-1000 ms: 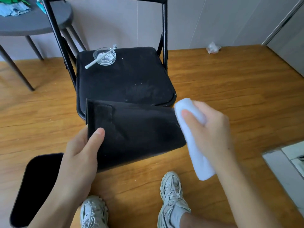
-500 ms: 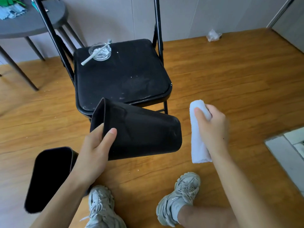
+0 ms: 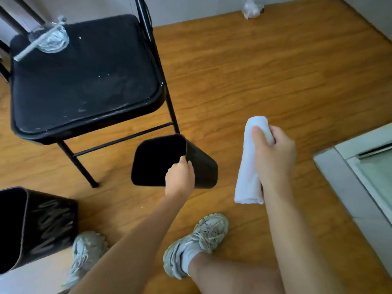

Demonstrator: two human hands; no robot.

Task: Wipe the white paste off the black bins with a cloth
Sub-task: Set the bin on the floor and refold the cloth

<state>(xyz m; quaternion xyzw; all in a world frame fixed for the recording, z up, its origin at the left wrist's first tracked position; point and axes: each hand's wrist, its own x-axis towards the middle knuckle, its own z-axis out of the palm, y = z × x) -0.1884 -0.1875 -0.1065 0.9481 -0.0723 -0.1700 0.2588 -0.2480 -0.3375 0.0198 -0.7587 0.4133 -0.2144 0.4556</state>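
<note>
My left hand grips the rim of a black bin, which is low over the wooden floor in front of the chair with its mouth facing up and to the left. Its visible side looks free of paste. To its right my right hand is closed around a rolled white cloth, held apart from the bin. A second black bin stands at the lower left, its side covered with streaks of white paste.
A black folding chair stands at the upper left, with a glass dish and a white stick on its seat. My two feet in pale sneakers rest on the floor. A white threshold lies at right, and crumpled paper by the wall.
My left hand has carried the bin down and to the right, turning its mouth upward. The cloth hand has moved away from the bin. The camera view has shifted, showing the second bin's smeared side.
</note>
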